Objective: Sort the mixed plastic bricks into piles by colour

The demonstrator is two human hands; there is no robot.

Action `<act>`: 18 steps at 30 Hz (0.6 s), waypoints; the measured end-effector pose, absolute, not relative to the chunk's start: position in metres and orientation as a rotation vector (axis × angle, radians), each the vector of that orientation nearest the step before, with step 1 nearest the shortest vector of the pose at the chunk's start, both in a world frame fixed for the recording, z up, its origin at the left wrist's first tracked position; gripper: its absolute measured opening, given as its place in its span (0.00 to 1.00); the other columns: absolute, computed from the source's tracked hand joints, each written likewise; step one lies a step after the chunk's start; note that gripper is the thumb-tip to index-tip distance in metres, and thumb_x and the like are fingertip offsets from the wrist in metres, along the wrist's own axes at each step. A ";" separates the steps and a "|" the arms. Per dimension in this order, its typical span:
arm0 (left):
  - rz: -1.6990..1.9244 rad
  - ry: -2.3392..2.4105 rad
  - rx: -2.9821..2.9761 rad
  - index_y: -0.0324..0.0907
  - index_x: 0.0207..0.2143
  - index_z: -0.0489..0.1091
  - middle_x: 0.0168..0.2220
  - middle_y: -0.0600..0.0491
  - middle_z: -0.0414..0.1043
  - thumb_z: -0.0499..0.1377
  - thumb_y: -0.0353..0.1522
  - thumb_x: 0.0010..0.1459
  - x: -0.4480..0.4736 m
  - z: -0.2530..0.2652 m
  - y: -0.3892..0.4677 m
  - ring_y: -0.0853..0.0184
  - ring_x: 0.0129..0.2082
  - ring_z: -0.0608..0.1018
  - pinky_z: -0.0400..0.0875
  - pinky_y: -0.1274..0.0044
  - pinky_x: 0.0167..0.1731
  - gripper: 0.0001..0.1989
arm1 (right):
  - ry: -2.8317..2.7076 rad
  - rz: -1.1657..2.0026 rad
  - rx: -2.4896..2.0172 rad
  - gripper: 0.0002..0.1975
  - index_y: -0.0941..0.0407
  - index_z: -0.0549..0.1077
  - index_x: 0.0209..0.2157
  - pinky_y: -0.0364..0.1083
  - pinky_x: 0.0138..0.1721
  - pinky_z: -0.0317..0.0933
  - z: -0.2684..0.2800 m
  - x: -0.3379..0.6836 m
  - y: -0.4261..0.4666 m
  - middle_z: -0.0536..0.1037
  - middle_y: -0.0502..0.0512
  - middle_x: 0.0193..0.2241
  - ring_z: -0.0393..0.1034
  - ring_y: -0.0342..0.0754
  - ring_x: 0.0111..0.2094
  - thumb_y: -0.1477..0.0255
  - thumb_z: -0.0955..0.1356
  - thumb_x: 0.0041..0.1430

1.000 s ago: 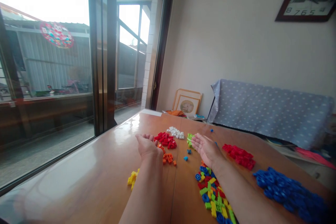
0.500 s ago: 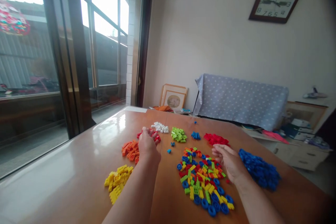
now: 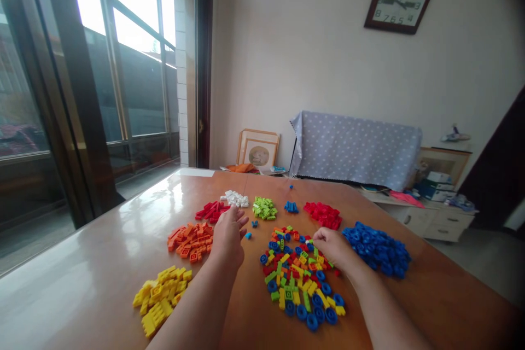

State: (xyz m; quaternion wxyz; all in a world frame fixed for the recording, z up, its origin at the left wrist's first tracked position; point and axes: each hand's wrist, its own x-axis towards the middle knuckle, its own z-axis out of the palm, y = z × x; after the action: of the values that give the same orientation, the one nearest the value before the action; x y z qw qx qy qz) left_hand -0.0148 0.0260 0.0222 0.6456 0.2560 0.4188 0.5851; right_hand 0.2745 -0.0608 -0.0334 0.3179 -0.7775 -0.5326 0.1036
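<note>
Fingers point(image 3: 321, 235) of our right hand point(image 3: 338, 248) are curled in, thumb and tips close together, at the one o'clock edge of the mixed pile point(image 3: 305, 284) – we cannot tell whether they pinch a piece, though a small white piece point(image 3: 309, 241) shows just beside the tips. Our left hand point(image 3: 228, 238) is loosely released, its fingers slightly bent and a little apart, and we see no brick in it; it sits at ten o'clock from the mixed pile, partly in front of the dark red pile point(image 3: 210, 211) and just beside the orange pile point(image 3: 191, 238).

Our mixed pile lies on the table point(image 3: 102, 262), with yellow, lime, red and orange bricks among blue rings, many of these toward its five o'clock side. Around it, we find the yellow pile point(image 3: 158, 292) at nine o'clock, the orange pile at ten, the dark red pile past ten, and the white pile point(image 3: 235, 199) and lime pile point(image 3: 264, 208) near eleven. Small blue pieces point(image 3: 291, 207) cluster at twelve, the bright red pile point(image 3: 323, 215) lies at one, and the big blue heap point(image 3: 377, 249) at two – near our right forearm. Two loose blue bits point(image 3: 255, 224) lie near eleven. Beyond the table, at one o'clock, we see a dotted cloth point(image 3: 353, 147).
</note>
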 end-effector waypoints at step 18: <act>1.317 1.000 0.666 0.44 0.43 0.73 0.46 0.48 0.77 0.65 0.43 0.52 -0.015 0.019 0.030 0.65 0.39 0.80 0.65 0.75 0.32 0.19 | -1.214 0.132 -2.150 0.07 0.53 0.75 0.27 0.43 0.28 0.52 -0.022 0.311 -0.076 0.78 0.51 0.23 0.67 0.46 0.25 0.65 0.68 0.52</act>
State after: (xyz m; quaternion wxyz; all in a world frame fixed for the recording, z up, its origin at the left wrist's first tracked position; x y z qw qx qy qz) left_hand -0.0153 0.0304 0.0189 0.6286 0.2907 0.4362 0.5746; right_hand 0.3106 -0.0756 -0.0217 0.3283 -0.8212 -0.4639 0.0505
